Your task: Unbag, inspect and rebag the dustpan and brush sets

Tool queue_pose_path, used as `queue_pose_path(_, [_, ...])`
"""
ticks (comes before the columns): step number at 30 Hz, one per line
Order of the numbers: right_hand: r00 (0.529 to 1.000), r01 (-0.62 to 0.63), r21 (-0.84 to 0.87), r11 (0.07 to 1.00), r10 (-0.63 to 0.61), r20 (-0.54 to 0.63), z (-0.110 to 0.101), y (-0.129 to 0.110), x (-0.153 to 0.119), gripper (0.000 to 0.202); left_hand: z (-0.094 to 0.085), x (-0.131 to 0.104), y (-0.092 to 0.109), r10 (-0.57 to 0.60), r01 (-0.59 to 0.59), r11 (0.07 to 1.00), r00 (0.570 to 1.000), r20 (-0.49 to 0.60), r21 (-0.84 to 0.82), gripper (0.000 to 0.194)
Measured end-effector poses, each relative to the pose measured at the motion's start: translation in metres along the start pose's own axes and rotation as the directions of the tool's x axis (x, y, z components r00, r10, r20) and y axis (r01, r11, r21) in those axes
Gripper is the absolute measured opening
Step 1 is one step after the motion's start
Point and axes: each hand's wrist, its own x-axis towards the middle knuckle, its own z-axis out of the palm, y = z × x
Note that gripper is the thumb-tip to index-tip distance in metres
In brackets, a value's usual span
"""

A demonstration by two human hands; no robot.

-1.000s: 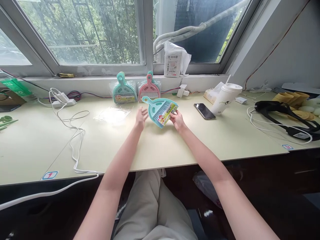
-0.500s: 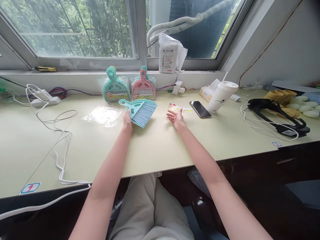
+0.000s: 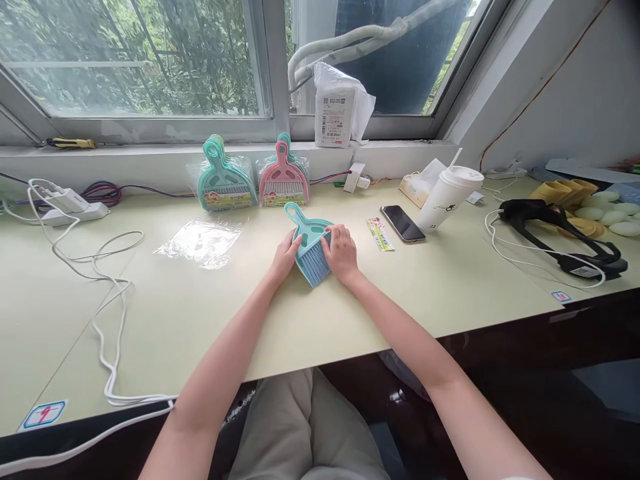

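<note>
A seated person grips a teal mini dustpan-and-brush set (image 3: 311, 245) at the centre of a pale desk (image 3: 325, 313), its looped handle pointing to 11 o'clock and its blue bristles toward 5 o'clock. The left hand (image 3: 286, 252) curls partly closed against the set's left edge, while the right hand (image 3: 340, 250) lies over its right side, fingers bent down onto the bristles and pan. At 3 o'clock of the set, just apart from the right hand, a printed paper label (image 3: 379, 234) lies flat beside a dark smartphone (image 3: 403, 223). Farther toward 2 o'clock a white lidded takeaway cup (image 3: 447, 197) stands with a straw in its lid; its contents cannot be seen. At 9 o'clock an empty clear plastic sleeve (image 3: 200, 238) lies flat on the desk. At 12 o'clock, propped against the wall below the window sill, stand two stacks of sets in clear bags: teal ones (image 3: 225, 179) on the left and a stack with a pink one in front (image 3: 283, 178) on the right. On the sill above sits a white labelled package (image 3: 336, 115). White charger cables (image 3: 107, 280) trail across the desk's left side.
</note>
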Motion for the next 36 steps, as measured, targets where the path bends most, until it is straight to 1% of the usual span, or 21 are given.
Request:
queue_pose_path(3, [0.996, 0.086, -0.046, 0.995, -0.084, 0.038, -0.003, -0.001, 0.001, 0.024, 0.0, -0.002, 0.0, 0.028, -0.029, 0.999, 0.999, 0.031, 0.03, 0.031])
queue_pose_path(5, [0.99, 0.121, -0.027, 0.992, -0.118, 0.078, -0.002, -0.001, 0.001, 0.026, -0.001, -0.002, 0.0, 0.005, -0.005, 1.0, 0.998, 0.07, -0.002, 0.031])
queue_pose_path(8, [0.99, 0.094, 0.019, 0.995, -0.096, 0.108, 0.003, 0.003, 0.003, 0.03, -0.002, -0.001, 0.0, -0.076, 0.088, 0.994, 0.985, 0.156, -0.071, 0.032])
queue_pose_path(11, [0.994, 0.068, 0.08, 0.994, -0.075, 0.079, 0.007, 0.006, 0.008, 0.03, -0.005, 0.002, -0.002, -0.128, 0.143, 0.987, 0.972, 0.197, -0.068, 0.035])
queue_pose_path(12, [0.996, 0.054, 0.112, 0.992, -0.062, 0.061, 0.006, 0.007, 0.01, 0.033, -0.007, 0.004, -0.003, -0.135, 0.148, 0.987, 0.973, 0.188, -0.06, 0.035])
queue_pose_path(14, [1.0, 0.018, 0.173, 0.985, -0.022, 0.02, 0.001, 0.01, 0.015, 0.041, -0.016, 0.009, -0.008, -0.147, 0.153, 0.988, 0.981, 0.124, -0.034, 0.034])
queue_pose_path(16, [0.999, -0.018, 0.2, 0.98, 0.023, -0.022, -0.01, 0.016, 0.02, 0.05, -0.032, 0.014, -0.013, -0.152, 0.151, 0.987, 0.988, 0.005, 0.048, 0.033])
queue_pose_path(17, [0.998, -0.031, 0.188, 0.982, 0.04, -0.046, -0.017, 0.021, 0.022, 0.051, -0.041, 0.016, -0.016, -0.139, 0.143, 0.98, 0.989, -0.042, 0.135, 0.033])
queue_pose_path(18, [0.997, -0.04, 0.146, 0.989, 0.05, -0.062, -0.023, 0.028, 0.024, 0.049, -0.051, 0.018, -0.018, -0.126, 0.14, 0.953, 0.99, -0.069, 0.267, 0.033])
queue_pose_path(20, [0.998, -0.053, -0.023, 0.998, 0.052, -0.038, -0.033, 0.042, 0.025, 0.042, -0.07, 0.019, -0.02, -0.113, 0.147, 0.838, 0.989, -0.096, 0.525, 0.033])
queue_pose_path(21, [0.999, -0.047, -0.132, 0.99, 0.048, 0.008, -0.035, 0.048, 0.024, 0.037, -0.077, 0.018, -0.02, -0.115, 0.155, 0.775, 0.988, -0.104, 0.613, 0.034])
queue_pose_path(23, [0.989, -0.017, -0.316, 0.948, 0.064, 0.137, -0.035, 0.059, 0.022, 0.033, -0.086, 0.016, -0.019, -0.114, 0.166, 0.679, 0.986, -0.121, 0.715, 0.034])
queue_pose_path(24, [0.978, -0.009, -0.363, 0.932, 0.085, 0.193, -0.032, 0.062, 0.02, 0.033, -0.088, 0.015, -0.019, -0.11, 0.169, 0.651, 0.986, -0.128, 0.74, 0.034])
queue_pose_path(26, [0.958, -0.024, -0.403, 0.915, 0.136, 0.252, -0.027, 0.064, 0.016, 0.033, -0.087, 0.014, -0.018, -0.091, 0.164, 0.617, 0.986, -0.137, 0.77, 0.033])
queue_pose_path(29, [0.944, -0.066, -0.411, 0.909, 0.191, 0.27, -0.022, 0.057, 0.015, 0.035, -0.083, 0.014, -0.016, -0.065, 0.155, 0.596, 0.987, -0.145, 0.788, 0.033])
queue_pose_path(32, [0.929, -0.116, -0.403, 0.908, 0.243, 0.28, -0.024, 0.047, 0.015, 0.036, -0.082, 0.013, -0.013, -0.069, 0.173, 0.598, 0.984, -0.165, 0.783, 0.029])
queue_pose_path(36, [0.907, -0.175, -0.403, 0.898, 0.307, 0.29, -0.028, 0.042, 0.015, 0.028, -0.081, 0.011, -0.009, -0.088, 0.214, 0.574, 0.976, -0.2, 0.79, 0.021])
